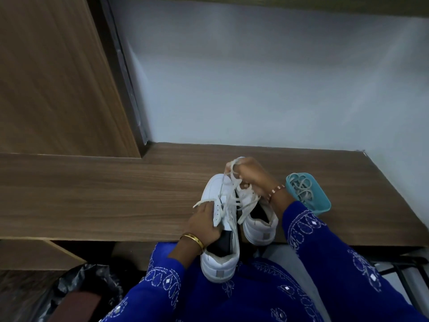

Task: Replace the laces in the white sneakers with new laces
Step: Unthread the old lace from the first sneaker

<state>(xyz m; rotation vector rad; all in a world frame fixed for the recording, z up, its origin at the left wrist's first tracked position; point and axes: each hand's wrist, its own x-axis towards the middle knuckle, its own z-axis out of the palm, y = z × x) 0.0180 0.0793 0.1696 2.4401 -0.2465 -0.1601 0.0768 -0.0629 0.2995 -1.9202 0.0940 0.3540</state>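
Note:
Two white sneakers lie side by side at the near edge of a wooden table (116,194). The left sneaker (220,259) hangs partly over the edge toward my lap, and my left hand (204,225) grips its side by the eyelets. The right sneaker (260,226) sits behind it. My right hand (253,176) pinches a bunch of worn white lace (234,180) pulled up from the shoes. A teal tray (322,203) to the right holds coiled white laces (301,185).
A wooden cabinet side (58,77) stands at the left, and a pale wall (255,77) runs behind the table. A black plastic bag (81,282) lies below at the left. A dark chair frame (404,273) shows at the lower right.

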